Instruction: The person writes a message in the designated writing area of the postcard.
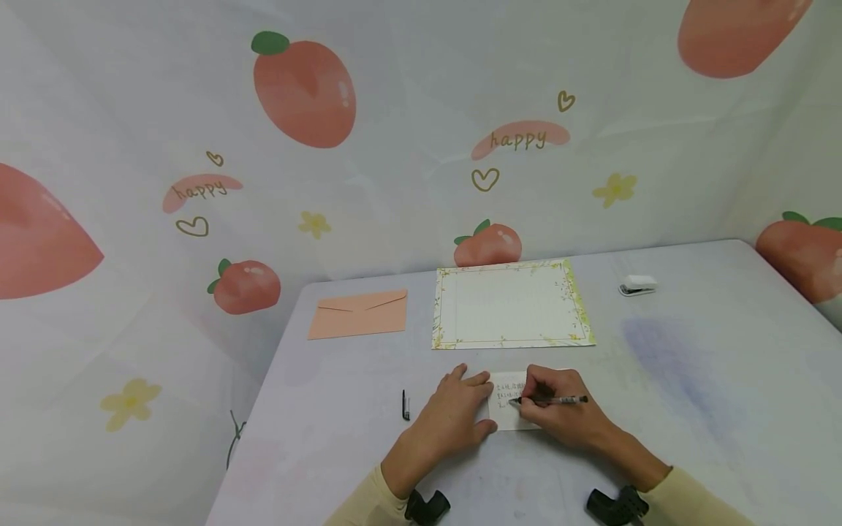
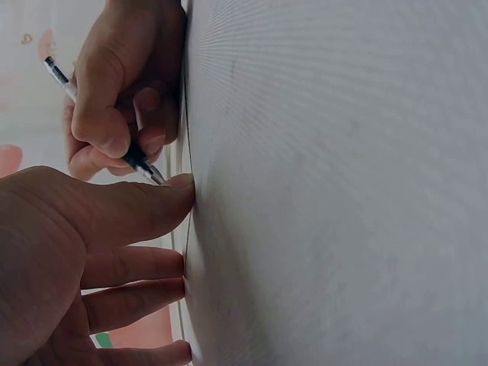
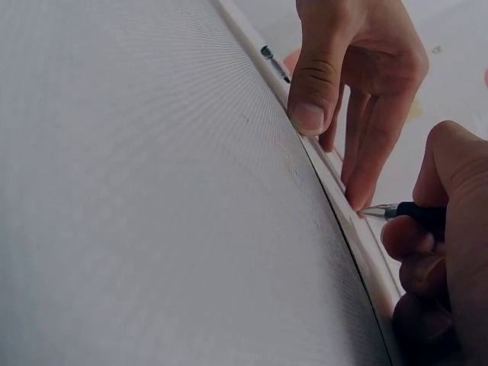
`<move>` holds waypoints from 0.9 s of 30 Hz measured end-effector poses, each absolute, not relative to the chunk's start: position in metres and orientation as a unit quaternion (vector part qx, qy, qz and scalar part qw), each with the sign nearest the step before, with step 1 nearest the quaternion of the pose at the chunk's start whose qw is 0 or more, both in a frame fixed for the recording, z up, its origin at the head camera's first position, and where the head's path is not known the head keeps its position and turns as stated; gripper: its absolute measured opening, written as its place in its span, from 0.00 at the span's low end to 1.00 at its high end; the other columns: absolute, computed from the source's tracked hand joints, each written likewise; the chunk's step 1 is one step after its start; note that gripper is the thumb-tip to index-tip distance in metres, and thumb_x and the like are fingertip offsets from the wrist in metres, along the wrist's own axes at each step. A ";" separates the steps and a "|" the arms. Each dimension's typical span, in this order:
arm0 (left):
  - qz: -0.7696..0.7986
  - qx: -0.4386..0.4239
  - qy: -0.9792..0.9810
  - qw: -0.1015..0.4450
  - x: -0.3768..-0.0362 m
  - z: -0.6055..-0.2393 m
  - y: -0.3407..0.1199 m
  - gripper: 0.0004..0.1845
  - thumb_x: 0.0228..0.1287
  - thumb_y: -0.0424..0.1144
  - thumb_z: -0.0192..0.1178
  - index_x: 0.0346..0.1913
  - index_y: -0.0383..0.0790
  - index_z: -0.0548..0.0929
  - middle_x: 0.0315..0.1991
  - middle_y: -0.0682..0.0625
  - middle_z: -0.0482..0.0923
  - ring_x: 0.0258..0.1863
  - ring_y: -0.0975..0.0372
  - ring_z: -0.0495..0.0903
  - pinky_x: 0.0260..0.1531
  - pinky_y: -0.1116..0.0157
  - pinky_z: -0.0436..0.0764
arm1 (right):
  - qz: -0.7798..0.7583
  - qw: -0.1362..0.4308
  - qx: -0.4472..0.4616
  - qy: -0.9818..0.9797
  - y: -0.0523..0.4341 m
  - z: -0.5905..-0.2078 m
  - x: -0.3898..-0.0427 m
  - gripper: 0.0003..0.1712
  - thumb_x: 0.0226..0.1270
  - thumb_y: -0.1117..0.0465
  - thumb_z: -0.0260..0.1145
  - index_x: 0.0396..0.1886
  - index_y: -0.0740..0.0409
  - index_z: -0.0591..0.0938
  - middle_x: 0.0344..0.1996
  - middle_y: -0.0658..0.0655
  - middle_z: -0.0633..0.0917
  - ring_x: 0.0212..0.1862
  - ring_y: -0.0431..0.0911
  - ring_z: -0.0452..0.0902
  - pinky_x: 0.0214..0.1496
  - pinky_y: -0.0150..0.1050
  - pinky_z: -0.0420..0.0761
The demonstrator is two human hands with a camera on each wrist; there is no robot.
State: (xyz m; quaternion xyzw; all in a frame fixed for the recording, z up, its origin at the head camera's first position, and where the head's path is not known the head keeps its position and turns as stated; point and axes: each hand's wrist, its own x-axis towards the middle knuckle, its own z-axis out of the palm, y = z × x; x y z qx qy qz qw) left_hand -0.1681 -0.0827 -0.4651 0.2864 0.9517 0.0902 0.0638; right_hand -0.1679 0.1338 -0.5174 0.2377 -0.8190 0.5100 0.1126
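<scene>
A small white sheet of paper (image 1: pixel 505 418) with a few handwritten lines lies on the table in front of the person. The left hand (image 1: pixel 454 411) rests at its left edge, fingers spread and thumb on the lower corner. Between thumb and fingers the right hand (image 1: pixel 566 413) pinches a gel pen (image 1: pixel 562 399), its tip at the writing. In the right wrist view the pen's metal tip (image 3: pixel 375 211) points down at the paper, close to the left fingertips. The right part of the sheet is hidden under the right hand.
A pen cap (image 1: pixel 406 405) lies left of the left hand. Farther back are an orange envelope (image 1: pixel 362 315), a large sheet with a floral border (image 1: pixel 509 307) and a white stapler (image 1: pixel 638 285). A patterned cloth (image 1: pixel 395 183) hangs behind the table.
</scene>
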 end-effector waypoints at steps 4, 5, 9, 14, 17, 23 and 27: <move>0.089 0.285 0.952 0.064 -0.168 -0.465 -0.083 0.32 0.58 0.50 0.73 0.64 0.43 0.81 0.68 0.52 0.75 0.71 0.45 0.68 0.68 0.45 0.71 | 0.510 0.100 0.239 -0.820 0.134 -0.515 -0.167 0.22 0.46 0.75 0.70 0.24 0.41 0.75 0.21 0.38 0.80 0.23 0.32 0.71 0.21 0.28 0.71; 0.089 0.285 0.952 0.065 -0.168 -0.465 -0.083 0.32 0.58 0.51 0.73 0.64 0.43 0.81 0.68 0.52 0.75 0.71 0.45 0.68 0.68 0.45 0.71 | 0.509 0.098 0.239 -0.821 0.134 -0.514 -0.167 0.22 0.47 0.75 0.70 0.24 0.41 0.75 0.21 0.38 0.80 0.24 0.32 0.71 0.22 0.28 0.71; 0.089 0.286 0.952 0.065 -0.167 -0.465 -0.083 0.31 0.58 0.50 0.73 0.64 0.43 0.81 0.68 0.52 0.75 0.71 0.45 0.68 0.68 0.45 0.70 | 0.504 0.097 0.240 -0.824 0.134 -0.514 -0.166 0.21 0.48 0.74 0.70 0.25 0.41 0.75 0.21 0.37 0.80 0.23 0.31 0.70 0.21 0.28 0.70; 0.090 0.286 0.952 0.062 -0.167 -0.466 -0.083 0.31 0.58 0.50 0.73 0.64 0.43 0.81 0.68 0.52 0.75 0.71 0.44 0.69 0.67 0.45 0.71 | 0.499 0.098 0.243 -0.826 0.134 -0.514 -0.166 0.21 0.48 0.74 0.70 0.25 0.40 0.75 0.21 0.37 0.80 0.23 0.32 0.71 0.21 0.28 0.71; 0.089 0.286 0.952 0.061 -0.167 -0.466 -0.083 0.31 0.58 0.50 0.73 0.64 0.43 0.81 0.68 0.52 0.75 0.71 0.44 0.69 0.67 0.45 0.71 | 0.499 0.097 0.245 -0.825 0.134 -0.514 -0.166 0.22 0.49 0.73 0.71 0.25 0.40 0.75 0.21 0.37 0.80 0.22 0.31 0.70 0.21 0.28 0.71; 0.088 0.286 0.952 0.062 -0.168 -0.467 -0.083 0.32 0.59 0.51 0.72 0.64 0.43 0.81 0.69 0.52 0.75 0.71 0.45 0.68 0.68 0.45 0.70 | 0.502 0.106 0.248 -0.822 0.135 -0.517 -0.168 0.22 0.48 0.74 0.71 0.25 0.41 0.75 0.22 0.37 0.81 0.23 0.32 0.71 0.21 0.28 0.71; 0.088 0.287 0.952 0.060 -0.168 -0.467 -0.083 0.32 0.59 0.51 0.72 0.64 0.43 0.81 0.69 0.52 0.75 0.72 0.45 0.68 0.68 0.45 0.70 | 0.505 0.112 0.246 -0.819 0.135 -0.520 -0.168 0.22 0.47 0.76 0.71 0.25 0.44 0.75 0.22 0.39 0.81 0.23 0.32 0.72 0.21 0.28 0.72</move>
